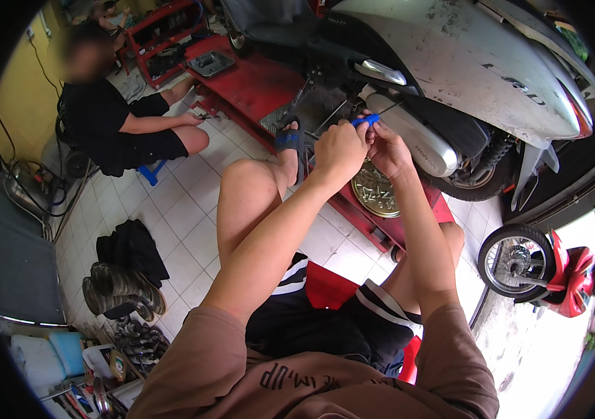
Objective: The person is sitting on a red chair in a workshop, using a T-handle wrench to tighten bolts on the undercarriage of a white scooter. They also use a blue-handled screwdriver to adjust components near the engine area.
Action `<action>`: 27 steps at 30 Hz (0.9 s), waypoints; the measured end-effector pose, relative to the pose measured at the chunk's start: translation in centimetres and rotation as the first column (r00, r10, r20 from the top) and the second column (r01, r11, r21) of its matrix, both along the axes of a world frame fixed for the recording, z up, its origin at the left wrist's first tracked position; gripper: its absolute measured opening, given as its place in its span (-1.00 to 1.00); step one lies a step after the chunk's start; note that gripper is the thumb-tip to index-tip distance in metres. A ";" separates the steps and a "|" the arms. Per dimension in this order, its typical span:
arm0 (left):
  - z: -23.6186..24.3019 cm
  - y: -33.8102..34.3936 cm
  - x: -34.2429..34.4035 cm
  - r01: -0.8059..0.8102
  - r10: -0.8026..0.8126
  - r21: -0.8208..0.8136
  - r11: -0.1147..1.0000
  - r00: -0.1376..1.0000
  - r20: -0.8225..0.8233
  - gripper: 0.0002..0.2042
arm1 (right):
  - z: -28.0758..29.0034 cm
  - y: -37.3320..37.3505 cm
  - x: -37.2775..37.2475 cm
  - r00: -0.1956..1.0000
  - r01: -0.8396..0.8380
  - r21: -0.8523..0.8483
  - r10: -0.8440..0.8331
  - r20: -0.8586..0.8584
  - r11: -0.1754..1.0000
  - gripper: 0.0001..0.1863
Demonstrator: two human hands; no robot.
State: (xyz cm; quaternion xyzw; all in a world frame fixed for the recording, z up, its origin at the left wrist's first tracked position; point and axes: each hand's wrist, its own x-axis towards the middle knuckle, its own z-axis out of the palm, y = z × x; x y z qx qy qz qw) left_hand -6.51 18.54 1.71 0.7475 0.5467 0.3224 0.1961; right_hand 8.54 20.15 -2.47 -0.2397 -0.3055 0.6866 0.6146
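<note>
Both my hands meet in front of the silver motorbike (451, 49), close to its exhaust cover (409, 133). Between them is a screwdriver (366, 121) with a short blue handle; a thin dark shaft points up toward the bike. My left hand (339, 149) is closed round the handle's near end, its fingertips mostly hidden. The fingers of my right hand (389, 150) are curled and pinch the handle from the other side. Just below my hands, a round gold-coloured tray (379, 199) with small metal parts rests on the red lift platform (353, 218).
A co-worker (102, 112) in black sits low on the left, holding a small item. A grey metal tray (211, 64) lies on the red platform. A red motorbike (570, 279) stands at right. Dark cloth (131, 251), used engine parts (136, 339) and tools lie at lower left.
</note>
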 end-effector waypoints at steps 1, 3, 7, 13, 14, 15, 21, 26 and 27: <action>-0.3 0.4 0.0 0.013 -0.012 -0.068 0.998 1.000 0.015 -0.62 | -0.8 0.5 0.3 1.000 -0.002 0.022 0.002 -0.002 1.000 -0.80; 0.1 0.4 -0.3 0.015 -0.013 -0.089 0.996 1.000 0.016 -0.60 | -1.4 1.1 0.5 0.999 0.028 -0.005 -0.028 0.030 1.000 -0.87; 0.8 -1.1 -0.8 0.066 -0.068 0.117 0.991 0.998 0.009 -0.65 | -2.0 1.1 1.3 0.984 0.131 -0.098 -0.117 0.132 0.987 -0.82; 0.4 -0.7 -0.4 0.054 -0.055 0.119 0.991 0.998 0.010 -0.76 | -1.1 0.8 1.2 0.999 0.031 -0.110 -0.028 0.025 0.993 -0.82; 0.1 -0.6 -0.5 0.049 -0.052 0.114 0.992 0.999 0.017 -0.74 | -0.9 0.6 1.0 1.000 -0.025 -0.082 0.025 -0.006 0.996 -0.86; -0.2 -0.5 -0.6 0.044 -0.047 0.109 0.993 0.999 0.024 -0.71 | -0.7 0.4 0.7 0.999 -0.040 -0.056 0.039 -0.028 0.998 -0.87; -0.4 0.6 -0.2 0.079 -0.068 -0.154 0.985 0.995 0.075 -0.56 | -1.2 0.7 0.8 1.000 0.019 0.046 -0.019 -0.002 0.999 -0.83; 1.0 -1.4 -0.4 0.090 -0.093 0.134 0.987 0.996 0.015 -0.61 | -1.8 1.2 1.5 0.995 0.051 -0.039 -0.048 0.085 0.998 -0.81; 0.9 -1.3 -0.4 0.083 -0.088 0.127 0.988 0.996 0.032 -0.63 | -1.7 1.4 1.3 0.995 0.048 -0.055 -0.043 0.094 0.997 -0.80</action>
